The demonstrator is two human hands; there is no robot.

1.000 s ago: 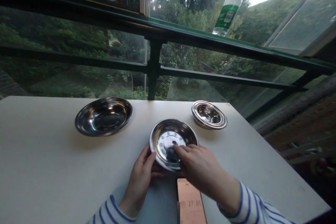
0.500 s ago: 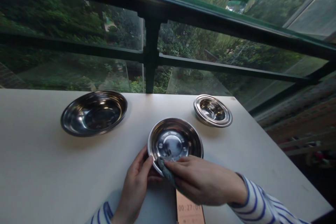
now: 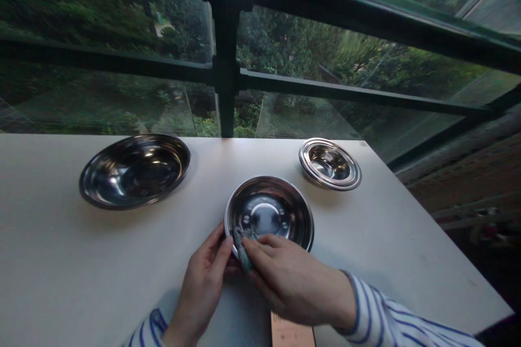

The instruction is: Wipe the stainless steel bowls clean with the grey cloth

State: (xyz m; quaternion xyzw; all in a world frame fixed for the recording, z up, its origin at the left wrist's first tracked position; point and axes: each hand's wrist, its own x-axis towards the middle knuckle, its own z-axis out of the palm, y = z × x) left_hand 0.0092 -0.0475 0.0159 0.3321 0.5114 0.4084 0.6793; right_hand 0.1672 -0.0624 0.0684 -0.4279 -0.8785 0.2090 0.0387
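Observation:
A shiny metal bowl (image 3: 299, 211) sits in the middle of the white table. My left hand (image 3: 202, 279) grips its near left rim, thumb on top and fingers underneath. In my right hand (image 3: 295, 279) is a bunched grey-green cloth (image 3: 243, 252), pressed against the inside wall of the bowl near the left thumb. Part of the cloth is hidden under the right fingers. Beneath the right hand lies a phone (image 3: 291, 333) with an orange screen, partly covered.
A large metal bowl (image 3: 134, 173) stands at the back left of the white table (image 3: 81, 271). Smaller nested-looking metal bowls (image 3: 329, 165) sit at the back right. Behind the table runs a dark green window frame (image 3: 226, 65) with glass panes.
My right hand and the cloth have slid left along the bowl's near inner wall. The left hand still holds the rim. The whole view has shifted slightly.

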